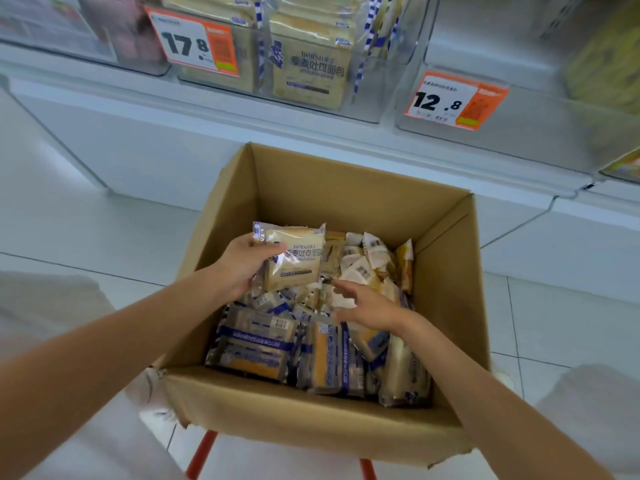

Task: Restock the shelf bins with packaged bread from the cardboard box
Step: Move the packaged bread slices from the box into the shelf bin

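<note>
An open cardboard box stands in front of me, filled with several packaged breads in clear wrappers with blue stripes. My left hand grips one pale bread packet by its left edge and holds it upright just above the pile. Over the pile hovers my right hand, fingers spread and empty, just right of and below the held packet. Above the box, a clear shelf bin holds stacked packets of the same bread.
Price tags reading 17.8 and 12.8 hang on the bin fronts. The bin on the right looks mostly bare at its front. The box rests on a red-legged stand. White tiled floor lies all around.
</note>
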`<state>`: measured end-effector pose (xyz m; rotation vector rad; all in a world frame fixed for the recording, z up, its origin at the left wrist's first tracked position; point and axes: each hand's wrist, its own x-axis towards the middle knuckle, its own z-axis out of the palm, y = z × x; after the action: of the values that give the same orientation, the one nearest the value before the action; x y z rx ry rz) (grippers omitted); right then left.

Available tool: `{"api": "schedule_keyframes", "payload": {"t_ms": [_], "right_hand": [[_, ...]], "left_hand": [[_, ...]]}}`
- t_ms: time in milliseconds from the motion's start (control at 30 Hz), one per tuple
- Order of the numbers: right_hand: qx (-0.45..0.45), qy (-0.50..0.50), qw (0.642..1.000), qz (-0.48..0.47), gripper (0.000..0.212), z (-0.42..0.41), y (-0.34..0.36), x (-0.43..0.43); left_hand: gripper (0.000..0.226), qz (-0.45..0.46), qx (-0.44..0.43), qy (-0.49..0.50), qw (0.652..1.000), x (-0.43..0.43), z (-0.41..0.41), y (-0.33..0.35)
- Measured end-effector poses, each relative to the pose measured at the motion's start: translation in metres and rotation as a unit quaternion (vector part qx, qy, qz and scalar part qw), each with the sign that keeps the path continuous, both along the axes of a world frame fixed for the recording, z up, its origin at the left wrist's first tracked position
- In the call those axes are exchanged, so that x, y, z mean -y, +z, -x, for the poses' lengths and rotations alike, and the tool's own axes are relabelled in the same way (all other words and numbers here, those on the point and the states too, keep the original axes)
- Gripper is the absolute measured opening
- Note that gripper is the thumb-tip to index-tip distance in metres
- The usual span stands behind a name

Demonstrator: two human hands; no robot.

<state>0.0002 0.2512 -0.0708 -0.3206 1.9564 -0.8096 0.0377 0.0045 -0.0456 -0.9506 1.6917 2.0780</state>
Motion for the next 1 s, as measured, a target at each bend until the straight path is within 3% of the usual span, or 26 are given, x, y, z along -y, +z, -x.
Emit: {"api": "schedule_keyframes", "payload": {"t_ms": [67,133,167,233,267,333,433,500,533,600,700,833,933,1000], "right_hand": [[0.029,0.091,0.994,-0.055,0.09,-0.007,-0.019,0.005],[0.012,0.131,0.987,-0.092,0.089,-0.014,-0.029,0.01],[-0.018,0.136,0.985,-0.105,0.081,-0.012,-0.034,0.011],[-0.038,0.107,0.99,-0.08,0.036,-0.004,-0.034,0.01],[-0.037,0.078,0.995,-0.051,0.024,0.002,-0.029,0.007],[-0.047,0.006,0.999,-0.013,0.038,0.017,-0.013,0.002],[-0.175,-0.139,0.975,-0.013,0.04,0.035,0.019,0.004],[-0.242,-0.24,0.94,0.031,0.037,0.038,0.038,0.014],[-0.231,-0.252,0.938,0.055,0.035,0.035,0.048,0.021],[-0.163,-0.19,0.964,0.094,0.046,0.02,0.061,0.038],[-0.112,-0.085,0.983,0.118,0.047,-0.001,0.062,0.05],[-0.122,-0.152,0.966,0.17,0.036,0.005,0.063,0.041],[-0.261,-0.22,0.935,0.094,0.066,0.018,0.065,0.029],[-0.341,-0.122,0.931,0.046,0.093,0.026,0.071,0.022]], "left_hand": [[0.029,0.007,0.001,0.005,1.0,0.002,-0.004,-0.003],[0.029,0.001,-0.008,0.009,1.0,0.002,-0.006,-0.004],[0.029,0.001,-0.011,0.015,1.0,0.003,-0.006,-0.005],[0.032,0.0,-0.017,0.033,0.999,0.004,-0.005,-0.006],[0.034,0.002,-0.02,0.04,0.999,0.004,-0.004,-0.008],[0.033,0.026,-0.023,0.056,0.998,0.002,-0.002,-0.008],[0.027,0.099,-0.042,0.068,0.992,-0.004,0.001,-0.005],[0.025,0.09,-0.056,0.065,0.992,-0.012,0.002,0.0],[0.026,0.056,-0.057,0.061,0.995,-0.017,0.003,0.003],[0.042,-0.032,-0.05,0.034,0.998,-0.03,0.004,0.014],[0.082,-0.078,-0.02,0.0,0.997,-0.038,0.007,0.024],[0.032,-0.076,-0.009,0.03,0.997,-0.032,0.017,0.024],[0.018,-0.086,-0.018,0.009,0.996,-0.029,0.021,0.027],[0.024,-0.073,-0.031,-0.027,0.996,-0.027,0.022,0.031]]}}
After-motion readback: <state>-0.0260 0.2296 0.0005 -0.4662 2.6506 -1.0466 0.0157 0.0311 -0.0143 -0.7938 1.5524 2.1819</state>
